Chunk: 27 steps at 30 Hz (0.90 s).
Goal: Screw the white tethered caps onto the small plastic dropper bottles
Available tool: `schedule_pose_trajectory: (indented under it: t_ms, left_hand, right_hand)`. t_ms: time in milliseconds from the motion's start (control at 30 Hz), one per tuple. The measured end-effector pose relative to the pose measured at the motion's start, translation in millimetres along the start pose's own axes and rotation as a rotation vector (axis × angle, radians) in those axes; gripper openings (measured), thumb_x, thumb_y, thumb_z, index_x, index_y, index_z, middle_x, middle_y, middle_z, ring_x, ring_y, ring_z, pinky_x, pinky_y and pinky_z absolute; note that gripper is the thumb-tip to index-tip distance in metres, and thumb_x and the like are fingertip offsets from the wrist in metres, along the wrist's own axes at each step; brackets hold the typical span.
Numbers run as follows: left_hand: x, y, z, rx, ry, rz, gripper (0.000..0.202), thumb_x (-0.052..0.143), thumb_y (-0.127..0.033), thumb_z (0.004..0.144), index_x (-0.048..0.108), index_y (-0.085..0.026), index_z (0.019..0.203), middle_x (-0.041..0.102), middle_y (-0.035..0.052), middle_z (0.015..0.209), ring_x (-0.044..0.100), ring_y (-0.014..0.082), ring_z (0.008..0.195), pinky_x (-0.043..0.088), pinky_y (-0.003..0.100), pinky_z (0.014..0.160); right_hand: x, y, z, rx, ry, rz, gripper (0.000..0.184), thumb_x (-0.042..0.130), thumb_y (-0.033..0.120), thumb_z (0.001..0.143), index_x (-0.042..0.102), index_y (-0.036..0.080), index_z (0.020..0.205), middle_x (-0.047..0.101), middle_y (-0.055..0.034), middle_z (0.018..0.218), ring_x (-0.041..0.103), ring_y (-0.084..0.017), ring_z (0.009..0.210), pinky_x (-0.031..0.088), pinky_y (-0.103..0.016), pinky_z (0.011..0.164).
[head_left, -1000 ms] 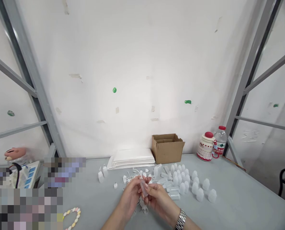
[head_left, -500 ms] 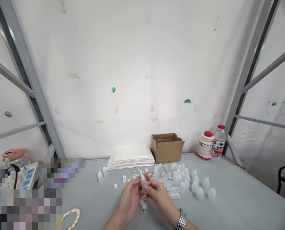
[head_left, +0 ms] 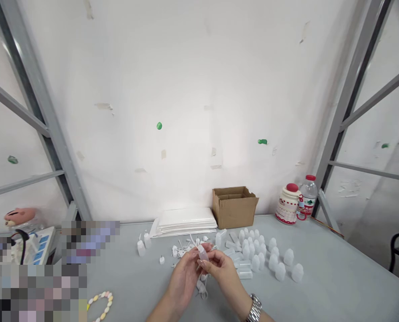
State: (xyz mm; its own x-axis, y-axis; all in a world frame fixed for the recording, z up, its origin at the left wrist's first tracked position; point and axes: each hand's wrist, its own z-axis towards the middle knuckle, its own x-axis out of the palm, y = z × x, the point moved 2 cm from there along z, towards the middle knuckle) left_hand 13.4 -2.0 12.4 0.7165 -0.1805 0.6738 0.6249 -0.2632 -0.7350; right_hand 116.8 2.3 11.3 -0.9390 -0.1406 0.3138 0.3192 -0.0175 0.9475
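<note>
The right hand (head_left: 222, 264) pinches a translucent nozzle-tipped bottle (head_left: 203, 253); the left hand (head_left: 185, 272), partly hidden, seems to grip it too.

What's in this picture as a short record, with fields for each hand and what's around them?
Left hand: fingers at the bottle's upper end, exact grip unclear
Right hand: thumb and fingers pinching the bottle
Bottle: translucent, tilted
Right wrist: metal watch
Beyond the hands: loose white parts
Right side: translucent domes, clear tubes
Left side: two standing bottles, beaded bracelet
Back: white stack, open carton, red-topped jar, water bottle
</note>
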Motion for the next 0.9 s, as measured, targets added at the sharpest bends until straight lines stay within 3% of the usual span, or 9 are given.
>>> schedule_pose_trajectory:
  t_ms: [333,567,700,900]
  left_hand:
    - [-0.2,1.9,0.9,-0.015,0.04,-0.01,0.021,0.049,-0.024,0.07,0.062,-0.015,0.083,0.064,0.0073,0.09,0.055,0.0158,0.073,0.036,0.025,0.058]
    - [5.7,-1.5,-4.9,-0.046,-0.03,0.064,0.018,0.05,-0.024,0.069,0.063,-0.015,0.079,0.065,0.0062,0.09,0.056,0.018,0.085,0.04,0.025,0.071]
    - [9.9,-5.1,-6.6,-0.045,-0.068,0.117,0.017,0.053,-0.026,0.067,0.063,-0.015,0.076,0.066,0.0061,0.091,0.057,0.0171,0.078,0.041,0.024,0.064]
    - [6.9,-5.1,-7.0,0.022,-0.071,0.178,0.025,0.052,-0.028,0.063,0.065,-0.013,0.079,0.066,0.0083,0.091,0.056,0.0187,0.076,0.037,0.023,0.052]
  right_hand:
    - [-0.7,-2.4,0.8,0.044,0.014,-0.018,0.033,0.08,0.042,0.044,0.064,0.014,0.053,0.056,0.0021,0.044,0.049,-0.011,0.044,0.039,-0.025,0.05]
    - [5.4,-5.9,-6.3,0.124,0.152,0.206,0.028,0.079,0.036,0.052,0.063,0.012,0.055,0.054,0.0021,0.046,0.047,-0.009,0.046,0.036,-0.023,0.052]
    - [8.1,-5.6,-9.1,0.149,0.191,0.271,0.03,0.078,0.035,0.054,0.06,0.012,0.052,0.052,0.0022,0.048,0.046,-0.008,0.046,0.036,-0.022,0.051]
    - [4.0,-8.0,-3.0,0.066,0.119,0.003,0.032,0.076,0.042,0.053,0.061,0.014,0.056,0.055,0.0027,0.049,0.05,-0.01,0.045,0.038,-0.023,0.051]
